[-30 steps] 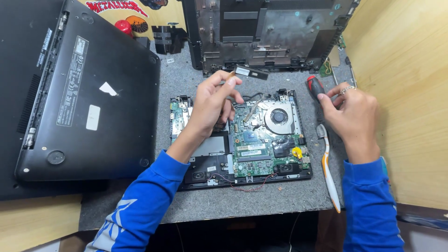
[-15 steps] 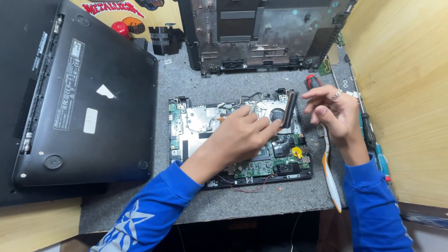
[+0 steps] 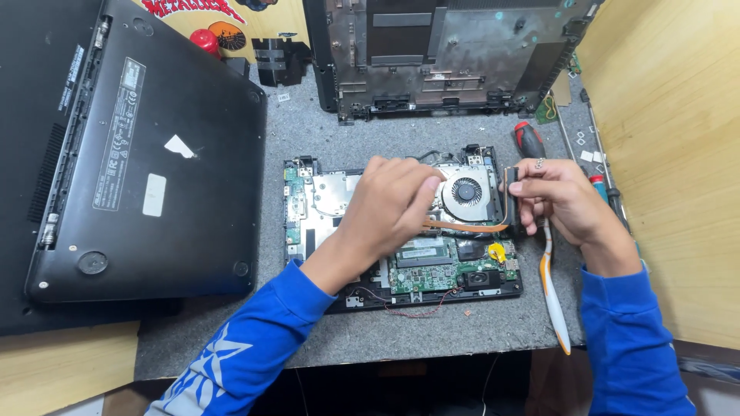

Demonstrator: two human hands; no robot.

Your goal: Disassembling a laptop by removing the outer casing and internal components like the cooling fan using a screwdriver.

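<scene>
Since a second ago the left hand [image 3: 389, 204] has slid right across the board [image 3: 401, 231] to pinch the copper heatpipe [image 3: 462, 227] beside the fan [image 3: 466, 190], right hand [image 3: 559, 200] now gripping the heatsink fins [image 3: 511, 196].

Single view, head-worn camera, looking steeply down from above onto the grey work mat [image 3: 308, 339]. Near range: both forearms enter from the bottom edge, the opened laptop board [image 3: 401, 223] sits close to frame centre. The view faces away from the wearer toward the far bench edge at top. Wooden side wall [image 3: 663, 154] bounds the right. No second view to overlap.
</scene>
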